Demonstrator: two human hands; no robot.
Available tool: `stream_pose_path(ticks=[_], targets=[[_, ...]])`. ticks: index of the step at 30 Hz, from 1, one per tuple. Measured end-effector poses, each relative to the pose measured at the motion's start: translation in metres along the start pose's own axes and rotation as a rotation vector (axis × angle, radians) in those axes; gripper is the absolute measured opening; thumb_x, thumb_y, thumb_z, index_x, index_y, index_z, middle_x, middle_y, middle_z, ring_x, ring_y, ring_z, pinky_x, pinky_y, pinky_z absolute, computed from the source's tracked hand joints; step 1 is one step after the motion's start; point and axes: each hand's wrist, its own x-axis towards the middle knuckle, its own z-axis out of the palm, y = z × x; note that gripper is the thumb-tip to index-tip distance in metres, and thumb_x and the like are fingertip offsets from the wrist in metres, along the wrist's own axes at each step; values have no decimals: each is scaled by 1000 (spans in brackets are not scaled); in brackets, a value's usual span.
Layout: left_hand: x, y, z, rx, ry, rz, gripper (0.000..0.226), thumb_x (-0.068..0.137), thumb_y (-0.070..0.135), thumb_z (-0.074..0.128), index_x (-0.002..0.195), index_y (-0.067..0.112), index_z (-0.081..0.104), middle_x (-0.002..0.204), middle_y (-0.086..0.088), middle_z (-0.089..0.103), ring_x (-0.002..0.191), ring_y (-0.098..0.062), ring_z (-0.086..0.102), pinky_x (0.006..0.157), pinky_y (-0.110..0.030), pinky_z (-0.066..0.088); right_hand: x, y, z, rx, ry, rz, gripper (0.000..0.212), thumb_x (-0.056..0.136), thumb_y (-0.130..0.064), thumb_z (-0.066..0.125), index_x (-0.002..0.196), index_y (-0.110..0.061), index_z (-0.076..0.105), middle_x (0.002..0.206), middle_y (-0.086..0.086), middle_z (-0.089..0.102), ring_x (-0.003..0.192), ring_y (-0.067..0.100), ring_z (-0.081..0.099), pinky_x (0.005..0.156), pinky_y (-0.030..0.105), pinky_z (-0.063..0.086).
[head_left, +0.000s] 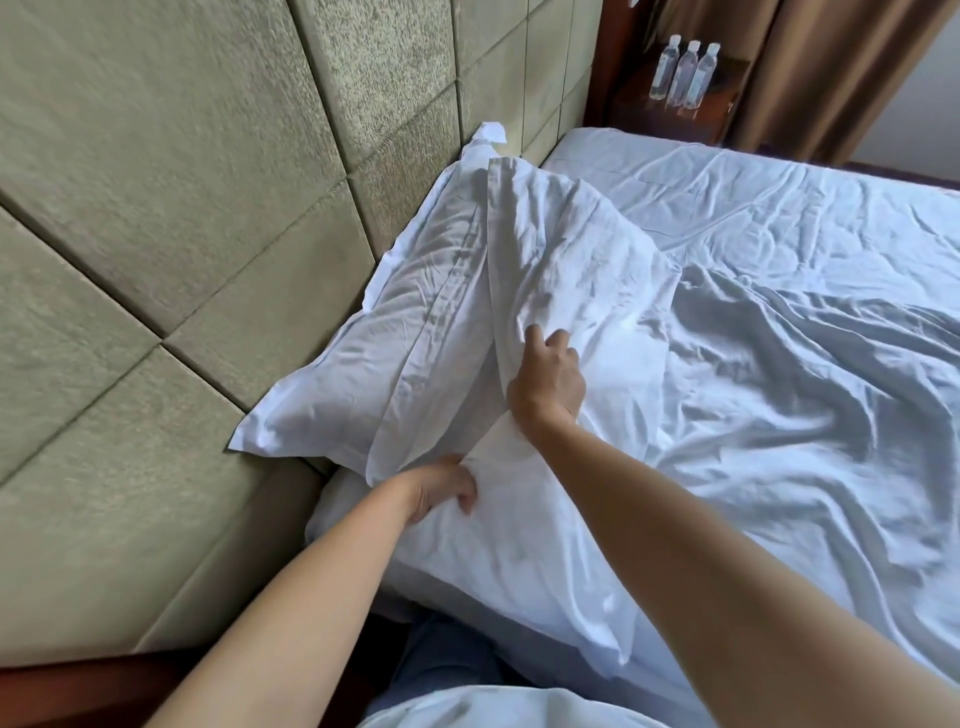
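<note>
Two bare arms (311, 597) reach out to a white pillow (545, 545) on a crumpled sheet (805, 389).

Biggest of all is the padded green headboard (156, 260), which stands just left of the pillow. Next comes the white sheet, spreading out to the right of the pillow and under it. The pillow lies partly over a second pillow (363, 364), which rests against the headboard. Far beyond the pillow stands a dark wooden table (639, 111). The left hand (441, 488) grips a fold of cloth at the pillow's left edge, with its fingers curled round it. The right hand (548, 384) sits on top of the pillow, a little farther along, with its fingers bent and pinching the cloth. Smallest are three water bottles (685, 73), standing close together on that table.
</note>
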Motion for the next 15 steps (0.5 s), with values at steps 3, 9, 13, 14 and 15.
stream_pose_path(ticks=[3,9,13,14,15], targets=[[2,-15,-9,210,3,-84,61,68,-10,60,125,11,49,121,-12,52,112,-31,48,87,-32,47,5,-2,11,-10,-205,-136,44,85,-14,56,128,-20,47,126,11,39,113,33,49,82,39,48],[18,-60,-28,405,36,-98,29,85,-1,38,108,8,53,78,-4,49,62,-15,44,55,-23,39,-3,9,59,-265,-575,-296,42,94,-27,44,135,-21,49,143,5,31,132,26,31,103,40,39],[34,-59,-35,405,85,-35,37,87,4,45,122,9,54,105,-12,62,96,-27,60,77,-32,50,0,3,69,-284,-562,-344,46,90,-11,40,134,-18,50,140,3,38,129,27,34,103,39,38],[39,-59,-38,393,115,-22,41,88,3,44,127,9,53,116,-15,61,108,-31,58,86,-34,49,3,2,69,-260,-559,-355,48,89,-8,38,134,-18,51,140,2,39,129,26,35,104,39,38],[44,-60,-39,353,143,-10,42,87,1,43,128,9,54,122,-17,59,114,-32,56,90,-34,47,6,1,69,-245,-551,-370,50,87,-5,38,134,-19,51,139,1,41,129,25,35,104,38,37]])
